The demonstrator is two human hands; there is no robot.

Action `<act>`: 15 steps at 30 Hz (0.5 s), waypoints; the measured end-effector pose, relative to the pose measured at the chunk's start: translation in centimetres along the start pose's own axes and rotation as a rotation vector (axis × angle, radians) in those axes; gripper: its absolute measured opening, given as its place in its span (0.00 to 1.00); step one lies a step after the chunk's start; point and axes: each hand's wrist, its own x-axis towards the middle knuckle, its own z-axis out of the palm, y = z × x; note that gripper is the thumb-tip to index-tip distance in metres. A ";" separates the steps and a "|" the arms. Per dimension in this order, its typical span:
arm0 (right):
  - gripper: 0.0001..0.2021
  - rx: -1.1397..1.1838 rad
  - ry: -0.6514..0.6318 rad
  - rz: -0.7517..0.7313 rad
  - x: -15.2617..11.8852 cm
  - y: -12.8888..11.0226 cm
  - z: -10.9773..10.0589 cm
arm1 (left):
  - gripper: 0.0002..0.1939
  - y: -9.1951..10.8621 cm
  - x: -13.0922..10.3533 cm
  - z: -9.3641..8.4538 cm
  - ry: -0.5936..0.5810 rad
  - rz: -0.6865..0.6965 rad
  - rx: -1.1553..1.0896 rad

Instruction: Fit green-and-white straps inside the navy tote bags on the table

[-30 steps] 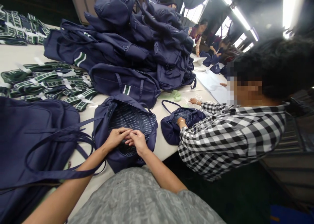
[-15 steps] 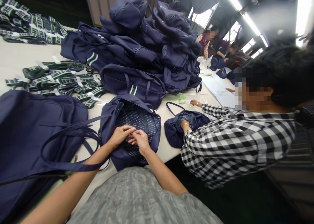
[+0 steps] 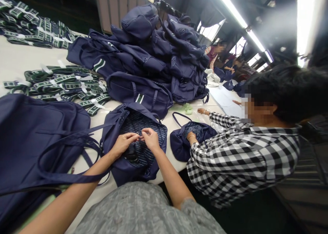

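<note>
An open navy bag [image 3: 115, 124] with striped lining lies on the white table [image 3: 15, 61] right in front of me. My left hand [image 3: 124, 143] and my right hand [image 3: 150, 139] are both inside its mouth, fingertips pinched together on a small dark piece at the lining. What exactly they pinch is too small to tell. A long navy strap [image 3: 64, 174] runs from the bag under my left forearm.
A big navy bag [image 3: 33, 131] lies at my left. A heap of navy bags [image 3: 153, 56] fills the table's far side, with green-and-white straps [image 3: 58, 85] beside it. A co-worker in a checked shirt [image 3: 243, 155] handles another open bag [image 3: 187, 138] at my right.
My hands have moved slightly up inside the bag and spread a little, still pinching at the lining. The view has shifted, with the camera tilting a bit.
</note>
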 end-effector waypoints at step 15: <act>0.14 -1.405 -0.494 -0.570 11.1 1.1 -0.5 | 0.22 -1.0 0.9 -1.0 0.135 -0.059 0.009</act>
